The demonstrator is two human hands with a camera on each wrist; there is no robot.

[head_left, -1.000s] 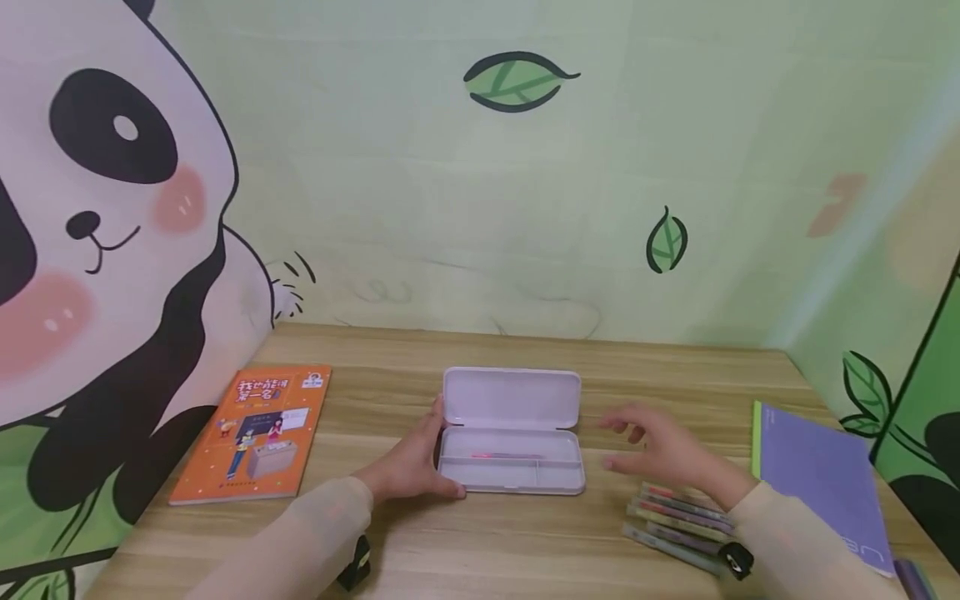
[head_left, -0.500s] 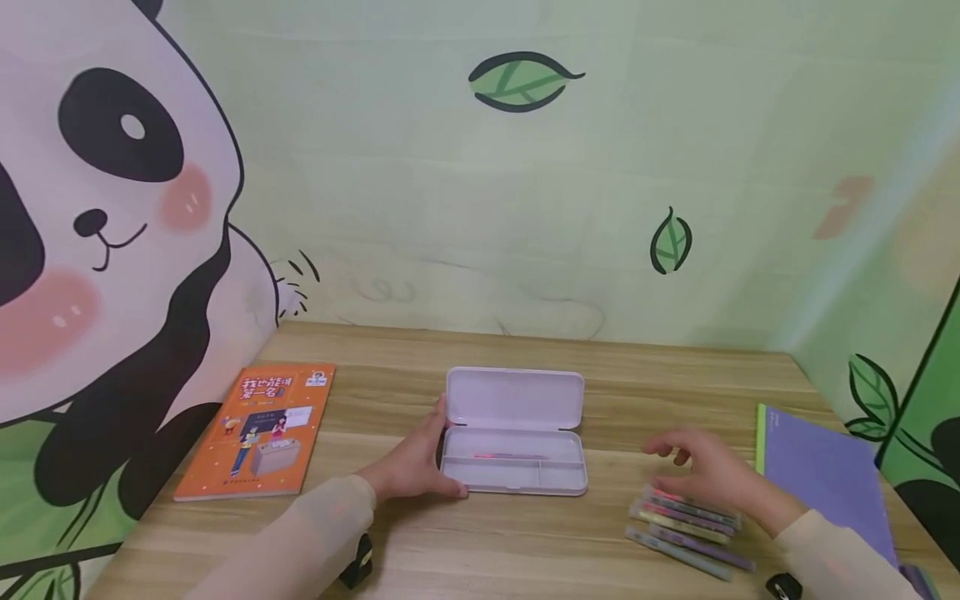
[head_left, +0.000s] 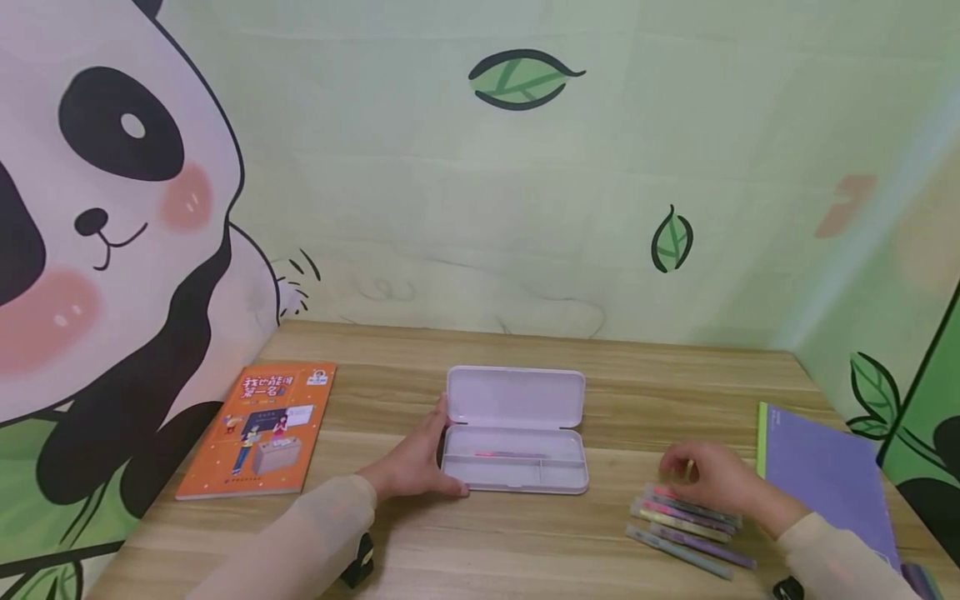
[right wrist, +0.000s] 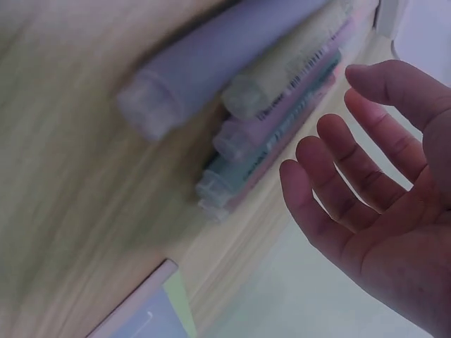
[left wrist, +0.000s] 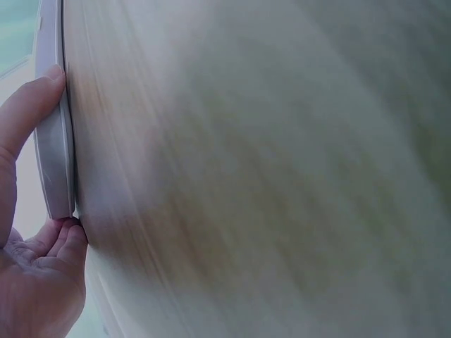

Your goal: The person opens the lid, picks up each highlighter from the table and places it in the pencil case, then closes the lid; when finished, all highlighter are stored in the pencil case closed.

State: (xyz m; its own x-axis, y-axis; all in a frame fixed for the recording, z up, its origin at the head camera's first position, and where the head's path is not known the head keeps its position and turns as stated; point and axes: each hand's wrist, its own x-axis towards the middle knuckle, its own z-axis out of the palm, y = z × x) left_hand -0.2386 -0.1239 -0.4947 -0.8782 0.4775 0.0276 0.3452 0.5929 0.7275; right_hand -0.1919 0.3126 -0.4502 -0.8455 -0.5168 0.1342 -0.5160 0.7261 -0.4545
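In the head view, the orange book [head_left: 258, 429] is showing the only title I am able to read, the white characters 我也能得第一名; the smaller print near its bottom edge is staying illegible. The purple notebook [head_left: 828, 475] is carrying tiny lettering by its lime-green spine, too small to make out. The pencil case [head_left: 515, 408] is lying open at the middle of the table [head_left: 555, 546], its lid tipped back, with a slim pink pen [head_left: 512, 455] resting in the long rear compartment. The left hand [head_left: 415, 458] is gripping the case's left end, fingers at the back and thumb at the front corner. The right hand [head_left: 712, 477] is hovering at the far side of the loose pens [head_left: 686, 527], fingers curved and holding nothing. Wood grain is stretching between case and pens, and the table's back edge is running well behind the case.

In the left wrist view, the thumb is pressing along the case's rim while the fingers are bunching at its end.

In the right wrist view, thumb and fingers are standing apart, beside the pens. Barcodes and dark print are showing on several barrels, too blurred for reading; a purple pen [right wrist: 215, 60] is lying nearest the camera.
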